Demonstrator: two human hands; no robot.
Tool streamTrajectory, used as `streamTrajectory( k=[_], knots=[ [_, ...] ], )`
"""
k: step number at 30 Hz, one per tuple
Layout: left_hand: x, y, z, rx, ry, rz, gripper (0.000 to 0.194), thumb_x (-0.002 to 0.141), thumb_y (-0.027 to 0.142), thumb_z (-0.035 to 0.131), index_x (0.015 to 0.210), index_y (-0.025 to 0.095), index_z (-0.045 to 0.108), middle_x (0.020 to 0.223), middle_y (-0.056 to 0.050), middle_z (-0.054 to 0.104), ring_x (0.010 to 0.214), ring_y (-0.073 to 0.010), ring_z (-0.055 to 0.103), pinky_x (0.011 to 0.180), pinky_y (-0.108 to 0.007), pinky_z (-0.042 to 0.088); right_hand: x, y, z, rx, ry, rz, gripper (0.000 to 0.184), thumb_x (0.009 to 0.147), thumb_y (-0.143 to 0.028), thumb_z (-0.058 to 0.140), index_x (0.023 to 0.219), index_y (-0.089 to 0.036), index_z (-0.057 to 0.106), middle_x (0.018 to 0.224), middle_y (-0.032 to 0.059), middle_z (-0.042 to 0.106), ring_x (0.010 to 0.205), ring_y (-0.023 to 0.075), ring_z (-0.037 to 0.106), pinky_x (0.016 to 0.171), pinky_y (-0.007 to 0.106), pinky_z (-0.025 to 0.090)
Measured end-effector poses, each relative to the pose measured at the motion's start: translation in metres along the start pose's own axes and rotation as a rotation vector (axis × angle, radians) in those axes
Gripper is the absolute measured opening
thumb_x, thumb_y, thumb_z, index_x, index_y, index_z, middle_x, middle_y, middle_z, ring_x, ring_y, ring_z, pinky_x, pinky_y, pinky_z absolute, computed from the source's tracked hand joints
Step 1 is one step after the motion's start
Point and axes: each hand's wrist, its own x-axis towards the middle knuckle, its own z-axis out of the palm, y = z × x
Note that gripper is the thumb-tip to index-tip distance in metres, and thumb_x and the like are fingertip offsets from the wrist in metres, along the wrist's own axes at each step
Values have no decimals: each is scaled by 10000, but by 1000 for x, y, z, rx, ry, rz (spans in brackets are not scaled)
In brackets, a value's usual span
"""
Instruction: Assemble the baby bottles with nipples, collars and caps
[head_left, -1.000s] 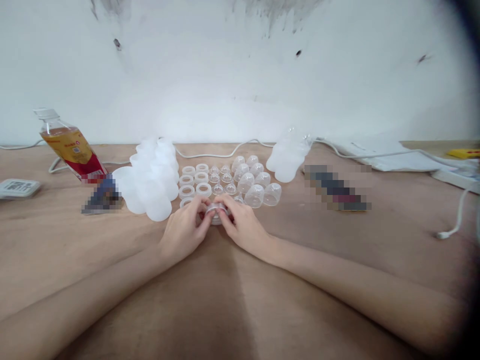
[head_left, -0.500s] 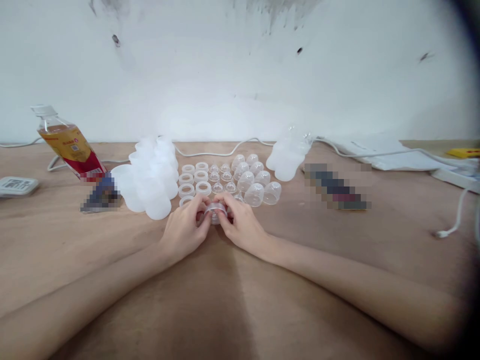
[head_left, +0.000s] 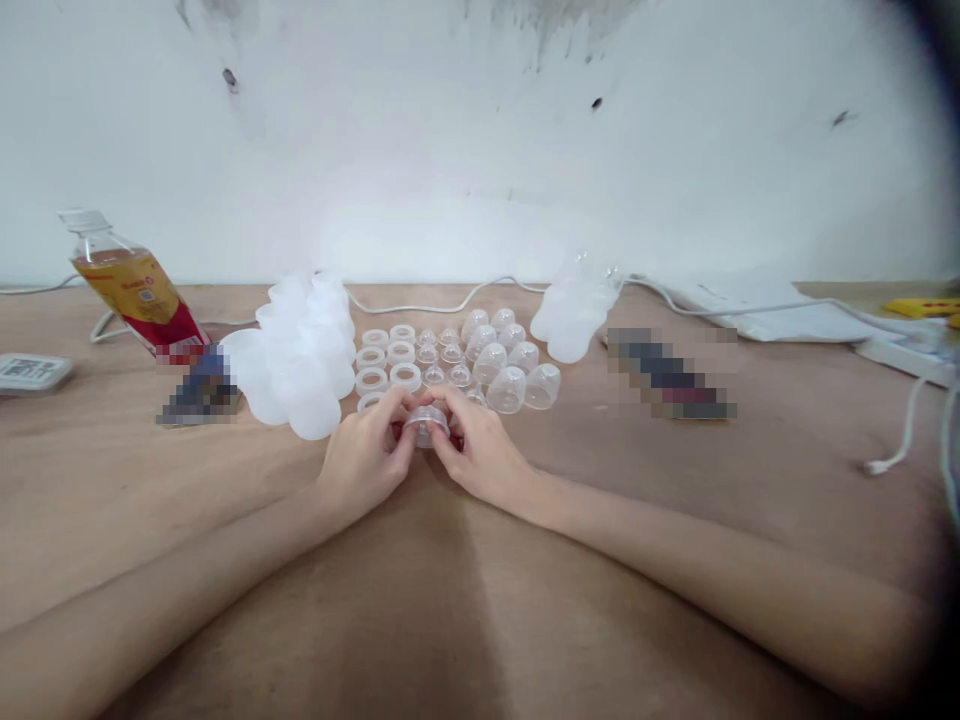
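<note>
Between my two hands is a baby bottle nipple in a clear collar ring (head_left: 428, 430), held just above or on the table. My left hand (head_left: 367, 445) pinches its left side with thumb and fingers. On the opposite side, my right hand (head_left: 484, 445) grips it with the thumb in front. My fingers partly cover the piece. Just beyond the hands are rows of collar rings (head_left: 405, 388), clear nipples (head_left: 451, 352) and clear domed caps (head_left: 507, 390). The nearest ring and nipple are partly hidden behind my hands.
Frosted white bottles (head_left: 315, 408) cluster at the left; several more bottles (head_left: 568, 338) with clear tops stand back right. A drink bottle (head_left: 142, 295), blurred-out items (head_left: 199, 385), a white cable (head_left: 450, 308), a power strip (head_left: 911, 360) and a white bag (head_left: 787, 318) lie around.
The ring and nipple piece has tilted and dropped slightly between my fingers, its upper rim now lower. Both hands keep their grip and have barely moved.
</note>
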Motion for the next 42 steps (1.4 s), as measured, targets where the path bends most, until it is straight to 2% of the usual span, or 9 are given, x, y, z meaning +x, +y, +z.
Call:
streamTrajectory(
  k=[8, 11, 16, 19, 22, 26, 32, 36, 42],
  knots=[
    [-2, -10, 2, 131, 108, 80, 129, 825, 198, 387, 909, 219, 483, 838, 0, 583, 712, -140, 550, 537, -226, 407, 3, 3, -1, 477, -96, 180, 479, 775, -363, 512, 1170, -277, 255, 1006, 26, 441, 566, 65, 561, 453, 208, 446],
    [-7, -6, -1, 162, 142, 206, 203, 799, 164, 423, 990, 212, 470, 993, -32, 571, 906, -169, 536, 689, -264, 453, 4, 4, -2, 628, -86, 253, 557, 732, -374, 565, 1188, -301, 252, 1035, 38, 418, 628, 99, 585, 353, 170, 402],
    [-12, -3, -32, 376, 421, 396, 410, 743, 212, 533, 1124, 193, 383, 1212, -106, 444, 1057, -236, 461, 865, -375, 398, 5, 5, -2, 713, -42, 325, 628, 702, -364, 602, 1218, -310, 249, 1048, 45, 399, 598, 92, 588, 329, 157, 385],
    [-11, -12, -58, 633, 568, 260, 528, 707, 373, 590, 1155, 195, 374, 1171, -124, 491, 1020, -313, 458, 831, -457, 368, 7, 7, -2, 750, -52, 348, 670, 678, -352, 626, 1230, -305, 249, 1059, 49, 387, 607, 98, 595, 325, 157, 383],
    [-12, -25, -73, 834, 512, 123, 562, 717, 470, 547, 1156, 153, 397, 1010, -147, 580, 951, -353, 478, 759, -467, 367, 9, 10, -2, 781, -66, 355, 643, 680, -345, 621, 1223, -281, 283, 1049, 54, 385, 614, 104, 600, 328, 160, 391],
    [-17, -34, -74, 893, 468, 145, 522, 730, 454, 533, 1132, 141, 418, 925, -137, 596, 893, -340, 510, 704, -439, 385, 10, 12, -4, 799, -63, 335, 478, 693, -338, 611, 1110, -239, 399, 1049, 55, 396, 609, 96, 601, 341, 155, 397],
    [-24, -9, -73, 413, 508, 269, 521, 689, 324, 601, 1137, 175, 380, 993, -101, 507, 910, -243, 512, 757, -373, 445, 4, 14, -6, 863, -55, 307, 334, 695, -321, 624, 893, -222, 374, 995, 23, 438, 660, 112, 609, 360, 141, 397],
    [-19, 6, -60, 151, 306, 269, 489, 691, 254, 594, 1120, 180, 370, 974, -72, 493, 870, -189, 518, 740, -325, 468, -1, 15, -8, 867, 4, 307, 331, 711, -333, 605, 900, -233, 351, 1033, 29, 419, 675, 127, 615, 359, 155, 407],
    [-11, -4, -23, -122, -5, 160, 374, 707, 277, 574, 1036, 197, 413, 951, -36, 551, 855, -174, 542, 717, -294, 469, -3, 13, -13, 887, 130, 322, 356, 706, -348, 605, 920, -225, 349, 869, -4, 427, 621, 109, 584, 354, 159, 395]
  ],
)
